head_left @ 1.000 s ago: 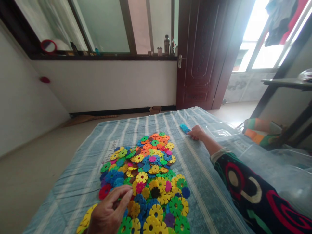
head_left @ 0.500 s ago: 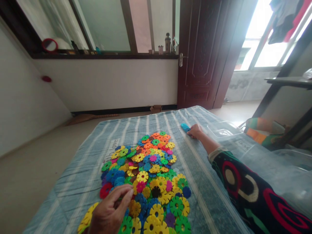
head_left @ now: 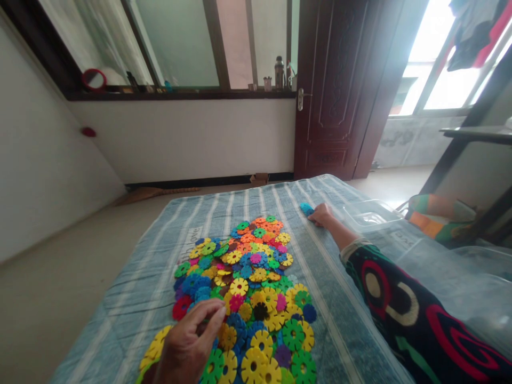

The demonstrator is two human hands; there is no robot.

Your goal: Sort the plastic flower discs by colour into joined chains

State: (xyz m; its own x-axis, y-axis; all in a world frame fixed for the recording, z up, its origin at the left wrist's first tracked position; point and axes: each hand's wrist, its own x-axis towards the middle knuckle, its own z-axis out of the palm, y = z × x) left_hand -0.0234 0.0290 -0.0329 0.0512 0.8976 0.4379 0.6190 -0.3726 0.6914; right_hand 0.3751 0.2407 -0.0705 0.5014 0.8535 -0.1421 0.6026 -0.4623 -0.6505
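A wide heap of colourful plastic flower discs [head_left: 239,287], notched round their edges, lies on the striped cloth. Over the heap's near left side is my left hand [head_left: 191,341], its thumb and fingers drawn together; what they hold, if anything, is hidden. To the heap's far right, apart from it, my right hand [head_left: 323,214] pinches blue flower discs [head_left: 306,208] low at the cloth. These blue discs overlap, and the fingers cover their near end. Yellow, green, blue and orange discs make up much of the heap.
The blue striped cloth [head_left: 160,256] covers the bed-like surface. Clear plastic containers stand right of my right arm, including a shallow clear box [head_left: 372,214]. A brown door [head_left: 326,96] and a ledge with a thermos [head_left: 279,73] are beyond.
The whole view has shifted slightly. Both hands keep nearly the same places over the cloth, the right one still on the blue discs.
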